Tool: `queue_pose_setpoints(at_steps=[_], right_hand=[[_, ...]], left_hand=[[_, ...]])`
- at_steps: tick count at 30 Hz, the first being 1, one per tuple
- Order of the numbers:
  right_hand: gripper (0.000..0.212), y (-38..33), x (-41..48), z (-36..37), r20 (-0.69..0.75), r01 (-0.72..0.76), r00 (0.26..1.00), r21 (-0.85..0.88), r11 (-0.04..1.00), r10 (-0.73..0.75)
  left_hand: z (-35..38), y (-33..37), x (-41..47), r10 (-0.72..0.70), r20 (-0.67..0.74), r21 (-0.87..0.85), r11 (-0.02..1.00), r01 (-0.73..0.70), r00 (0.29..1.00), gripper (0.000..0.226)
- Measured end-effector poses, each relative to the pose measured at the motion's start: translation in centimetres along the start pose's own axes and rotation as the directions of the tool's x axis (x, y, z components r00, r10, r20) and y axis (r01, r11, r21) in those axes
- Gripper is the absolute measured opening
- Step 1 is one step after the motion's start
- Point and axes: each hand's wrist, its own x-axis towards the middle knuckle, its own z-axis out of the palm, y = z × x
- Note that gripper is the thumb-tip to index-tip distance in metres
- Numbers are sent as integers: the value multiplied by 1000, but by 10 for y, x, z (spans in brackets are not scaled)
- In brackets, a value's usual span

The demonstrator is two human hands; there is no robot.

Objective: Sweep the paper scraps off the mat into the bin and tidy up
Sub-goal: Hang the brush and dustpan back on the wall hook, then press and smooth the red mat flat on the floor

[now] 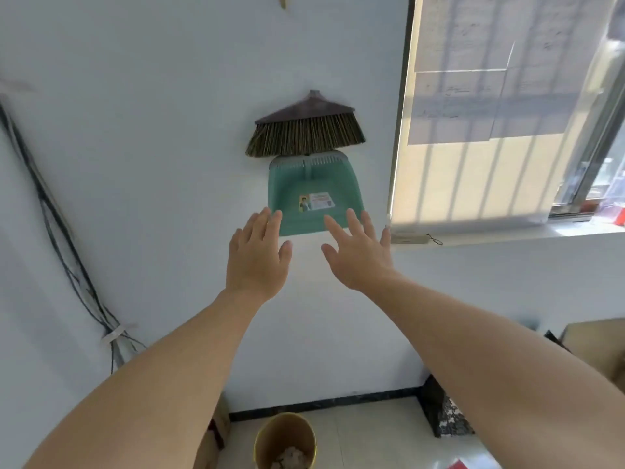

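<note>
A green dustpan (313, 187) with a paper label hangs flat against the white wall. Right above it hangs a broom head (304, 130) with brown bristles and a dark cap. My left hand (258, 257) and my right hand (358, 253) are both raised with fingers straight and spread, just below the dustpan's lower edge. The fingertips overlap that edge in the view; I cannot tell whether they touch it. Neither hand holds anything. On the floor below stands a yellow bin (285, 441) with pale paper scraps inside. The mat is out of view.
A window (500, 106) with a sunlit blind and a sill fills the upper right. Dark cables (57, 218) run down the wall at left. Cardboard boxes (595, 346) stand at right, another box at lower left, and a dark patterned bag (446, 418) leans in the corner.
</note>
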Motion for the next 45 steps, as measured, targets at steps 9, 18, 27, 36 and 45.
queue_pose_setpoints(at_steps=[9, 18, 27, 36, 45], right_hand=[[56, 33, -109, 69, 223, -14, 975, 30, 999, 8], [55, 126, -226, 190, 433, -33, 901, 57, 998, 5], [56, 185, -370, 351, 649, -136, 760, 133, 982, 18], [53, 220, -483, 572, 755, -231, 651, 103, 968, 75], [57, 243, -557, 789, 805, -235, 587, 77, 969, 79]], left_hand=[[55, 18, -124, -81, 194, -28, 996, 88, 978, 54], [179, 73, -281, -242, 430, 64, 969, 238, 870, 58], [321, 114, -459, -385, 533, 43, 902, 430, 753, 60], [509, 73, -616, -502, 670, 141, 809, 570, 547, 65], [691, 5, -749, -485, 763, 139, 769, 624, 427, 67]])
